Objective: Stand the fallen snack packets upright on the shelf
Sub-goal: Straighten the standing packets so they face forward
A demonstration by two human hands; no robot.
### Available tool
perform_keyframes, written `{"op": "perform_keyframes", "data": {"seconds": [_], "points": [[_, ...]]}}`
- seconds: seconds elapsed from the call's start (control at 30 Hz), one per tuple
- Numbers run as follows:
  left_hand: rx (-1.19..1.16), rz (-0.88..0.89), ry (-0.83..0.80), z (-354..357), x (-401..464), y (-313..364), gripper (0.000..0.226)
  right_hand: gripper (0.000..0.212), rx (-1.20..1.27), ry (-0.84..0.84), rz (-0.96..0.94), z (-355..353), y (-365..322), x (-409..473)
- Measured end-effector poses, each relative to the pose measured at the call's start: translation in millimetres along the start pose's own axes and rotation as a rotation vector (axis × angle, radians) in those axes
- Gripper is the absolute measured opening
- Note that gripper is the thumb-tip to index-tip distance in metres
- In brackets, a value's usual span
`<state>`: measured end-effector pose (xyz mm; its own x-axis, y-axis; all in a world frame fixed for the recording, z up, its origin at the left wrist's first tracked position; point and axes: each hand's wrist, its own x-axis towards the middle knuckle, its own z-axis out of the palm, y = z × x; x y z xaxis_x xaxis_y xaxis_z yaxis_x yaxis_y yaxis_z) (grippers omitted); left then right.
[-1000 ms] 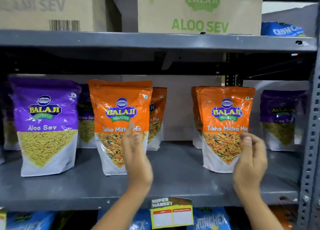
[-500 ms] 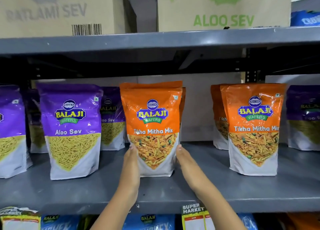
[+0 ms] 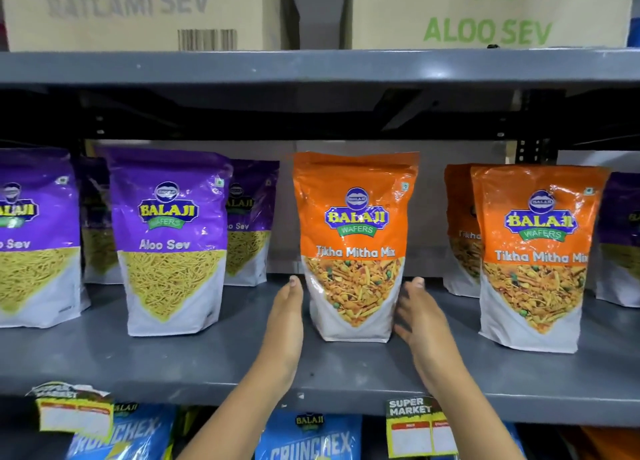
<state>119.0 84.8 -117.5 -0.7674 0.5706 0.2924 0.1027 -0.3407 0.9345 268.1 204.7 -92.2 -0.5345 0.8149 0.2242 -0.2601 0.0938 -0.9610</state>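
Now upright, orange packet (image 3: 353, 245) front-facing

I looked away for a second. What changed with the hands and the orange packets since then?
The right hand left the right orange packet and came to the middle orange packet, where the left hand shifted from its front to its left side. Both hands now flank its base, open, with a little gap. The packets stayed upright on the shelf.

bright frontal light, glare on glossy packets (image 3: 353, 217), dark recess under upper shelf (image 3: 311, 68), blurred, bowed edges
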Motion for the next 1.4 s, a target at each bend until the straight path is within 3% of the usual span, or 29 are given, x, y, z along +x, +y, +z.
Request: {"op": "perform_keyframes", "data": {"seconds": [0.1, 0.17, 0.23, 0.3, 0.37, 0.43, 0.53, 0.67, 0.73, 0.8, 0.83, 0.93, 1.0, 1.17, 1.33, 1.4], "points": [[-0.052, 0.229, 0.232, -30.5, -21.1, 26.5, 0.035, 0.030, -0.008, 0.311, -0.236, 3.2, 3.8, -16.3], [-0.048, 0.414, 0.372, -64.0, -29.3, 43.9, 0.030, 0.030, -0.006, 0.403, -0.397, 22.5, 0.3, -36.0], [-0.056, 0.490, 0.503, -100.6, -22.1, 56.5, 0.035, 0.029, 0.001, 0.336, -0.447, 54.9, 0.1, -50.5], [-0.057, 0.467, 0.542, -142.6, -9.6, 61.8, 0.041, 0.031, -0.048, 0.143, -0.380, 101.8, 8.4, -58.2], [-0.088, 0.395, 0.499, -179.5, 3.9, 59.4, 0.044, 0.039, -0.150, -0.121, -0.210, 146.3, 17.5, -61.3], [-0.189, 0.276, 0.426, -248.0, 22.6, 60.5, 0.045, 0.037, -0.275, -0.326, -0.081, 233.4, 30.2, -70.2], [-0.228, 0.153, 0.314, -231.6, 24.4, 55.7, 0.051, 0.030, -0.295, -0.464, -0.054, 251.7, 19.3, -70.8], [-0.153, 0.075, 0.209, -213.0, 20.4, 48.3, 0.060, 0.049, -0.255, -0.448, -0.020, 254.0, 26.1, -65.6], [-0.135, 0.054, 0.149, -208.9, 20.0, 47.5, 0.058, 0.044, -0.238, -0.386, -0.020, 244.5, 30.4, -61.8], [-0.101, 0.019, 0.089, -201.2, 19.1, 50.4, 0.042, 0.034, -0.172, -0.298, 0.006, 239.7, 33.6, -55.0], [-0.079, -0.003, 0.071, -195.4, 16.8, 52.9, 0.034, 0.039, -0.136, -0.250, 0.020, 240.3, 34.5, -52.7], [-0.056, -0.019, 0.011, -185.2, 8.1, 59.2, 0.032, 0.085, -0.062, -0.151, 0.021, 240.5, 58.0, -33.5], [-0.024, -0.004, 0.001, -182.7, 6.8, 59.6, 0.026, 0.093, -0.043, -0.132, 0.024, 237.9, 73.7, -22.3], [-0.047, -0.029, -0.018, -182.7, 2.7, 64.5, 0.031, 0.095, -0.006, -0.122, 0.020, 238.0, 65.1, -26.9], [0.027, -0.010, -0.044, -194.6, 12.3, 53.3, 0.042, 0.078, 0.004, -0.121, 0.035, 236.8, 56.5, -33.9], [0.078, -0.006, -0.025, -201.9, 15.5, 49.8, 0.061, 0.058, 0.001, -0.111, 0.037, 236.9, 51.6, -38.1]]}}
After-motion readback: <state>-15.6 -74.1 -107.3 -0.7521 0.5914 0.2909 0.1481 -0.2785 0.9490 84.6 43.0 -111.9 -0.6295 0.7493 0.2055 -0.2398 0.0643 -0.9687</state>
